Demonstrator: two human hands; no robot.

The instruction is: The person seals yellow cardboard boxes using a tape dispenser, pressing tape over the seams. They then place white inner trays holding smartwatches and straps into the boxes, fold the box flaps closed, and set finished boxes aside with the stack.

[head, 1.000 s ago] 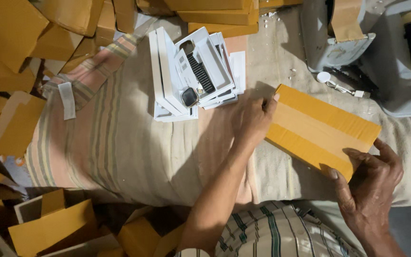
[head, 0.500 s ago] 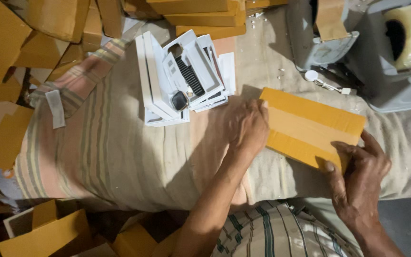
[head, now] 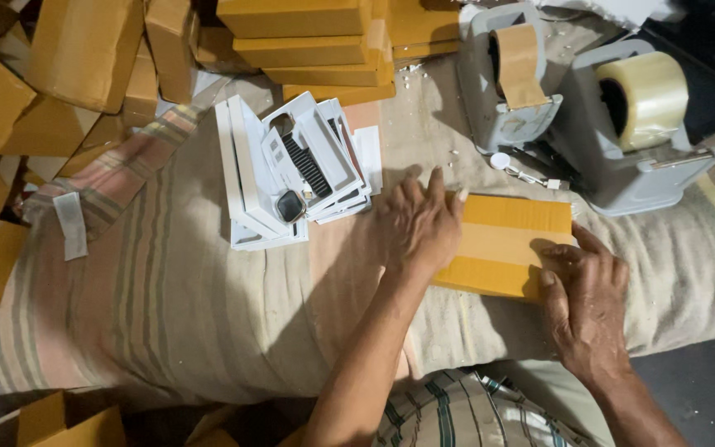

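Flat yellow-brown carton (head: pixel 502 244) lying on a striped cloth (head: pixel 167 281), pinned from both ends. Left hand (head: pixel 419 223) spread palm-down, fingers apart, pressing on the carton's near-left end, apparently to keep it from sliding on the soft cloth. Right hand (head: pixel 585 294) resting on the carton's opposite corner, fingers curled together with the tips on the edge, seemingly smoothing or steadying that side; not closed around anything. Lighter band running lengthwise along the carton's top, between the two hands, probably tape. Just beyond the right hand, two grey tape dispensers: one with a brown roll (head: pixel 515 58), one with a clear roll (head: pixel 643 95), set within easy reach of the pinned carton. Small white item with a cord (head: pixel 519 170) lying between the dispensers and the carton. To the left of the left hand, a fanned stack of white boxes (head: pixel 291 178), a dark watch-like item (head: pixel 290 205) on top. Farther out, stacked yellow-brown cartons (head: pixel 308 37) heaped beyond and left of both hands.
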